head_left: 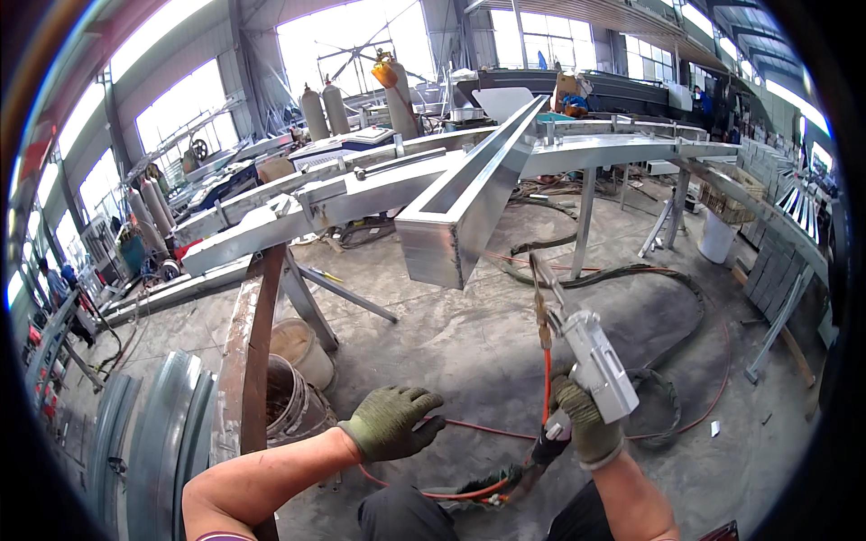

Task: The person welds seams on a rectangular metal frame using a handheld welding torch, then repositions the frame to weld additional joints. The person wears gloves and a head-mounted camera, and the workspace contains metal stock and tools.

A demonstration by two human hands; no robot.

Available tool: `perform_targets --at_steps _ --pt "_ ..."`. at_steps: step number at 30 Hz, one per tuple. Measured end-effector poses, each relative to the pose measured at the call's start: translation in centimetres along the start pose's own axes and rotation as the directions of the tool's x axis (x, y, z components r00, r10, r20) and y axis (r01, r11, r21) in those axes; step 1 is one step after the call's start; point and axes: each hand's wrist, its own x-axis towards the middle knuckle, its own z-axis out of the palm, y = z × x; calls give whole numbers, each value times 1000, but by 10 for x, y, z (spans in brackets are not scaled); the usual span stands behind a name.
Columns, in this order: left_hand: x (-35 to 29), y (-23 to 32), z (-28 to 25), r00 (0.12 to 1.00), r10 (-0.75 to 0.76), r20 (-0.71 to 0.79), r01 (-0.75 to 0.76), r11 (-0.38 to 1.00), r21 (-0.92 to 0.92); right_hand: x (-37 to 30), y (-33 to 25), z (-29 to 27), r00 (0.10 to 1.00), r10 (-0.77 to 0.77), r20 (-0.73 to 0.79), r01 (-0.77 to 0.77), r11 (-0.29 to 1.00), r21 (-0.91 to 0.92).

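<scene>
My right hand (585, 419), in a green glove, is closed round the grip of a welding gun (599, 361) with a silver box-shaped body. Its narrow front end points up and away, below the near end of a hollow aluminium box beam (431, 248). An orange hose (547, 383) with a brass-coloured fitting runs beside the gun. My left hand (392, 422), also gloved in green, hangs in the air with its fingers stretched out and nothing in them. The box beam rests across a long curved aluminium frame (361, 194).
A rusty steel beam (248, 352) stands at left, beside two buckets (293, 397). Curved metal channels (162, 433) lie at the lower left. Cables (667, 275) and hoses loop over the floor. Gas cylinders (336, 110) stand behind the frame. Stacked grey blocks (776, 279) and a white bucket (715, 236) are at right.
</scene>
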Motion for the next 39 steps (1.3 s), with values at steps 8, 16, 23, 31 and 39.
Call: perform_targets --at_steps 8,16,23,31,39 --pt "-22 -68 33 960 25 279 -71 985 155 4 83 -20 967 204 -155 -185 974 130" --pt "-8 17 64 915 -157 371 211 971 -110 30 125 -64 829 401 -389 -291 905 312" --pt "-4 162 -9 808 -292 511 498 803 -328 58 14 -118 651 394 -649 -153 905 396" --pt "-22 254 -127 608 -400 686 750 573 -332 58 -234 -268 526 152 -837 -64 988 140" --pt "-14 249 -223 413 -418 809 841 515 -164 -115 -559 -462 726 -430 -537 -505 198 -840"
